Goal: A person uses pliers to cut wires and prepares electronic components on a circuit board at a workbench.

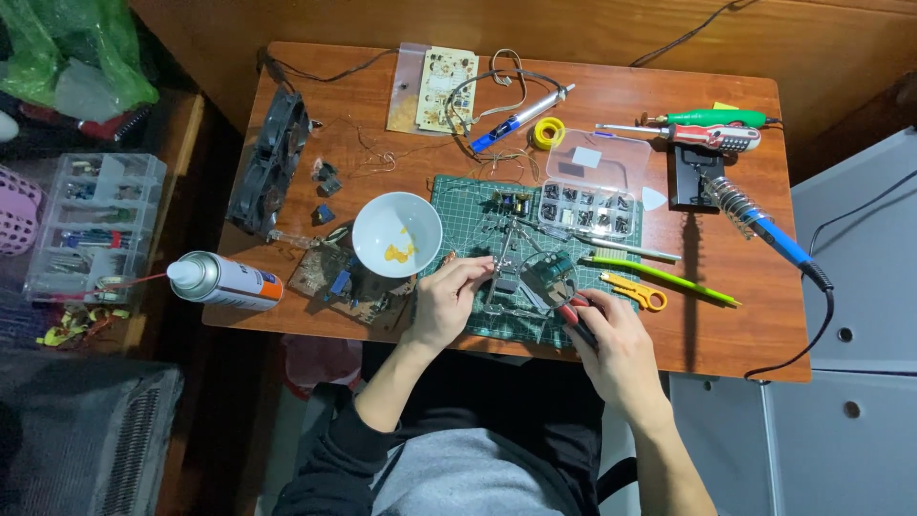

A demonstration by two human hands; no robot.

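A small green circuit board (548, 272) sits clamped in a helping-hands stand (504, 277) on the green cutting mat (458, 205). It looks light, stiff and fragile; hold it by the edges. The left hand (447, 301) pinches near the stand. The right hand (611, 349) is closed around red-handled pliers (576, 313).

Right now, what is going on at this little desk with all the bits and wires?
A person sits at a small wooden table, both hands over a green cutting mat. The left hand reaches toward a small metal clamp stand on the mat. The right hand holds a red-handled tool close to a small round part by the stand. A white bowl, a clear parts box, a spray can and a soldering iron lie around them.
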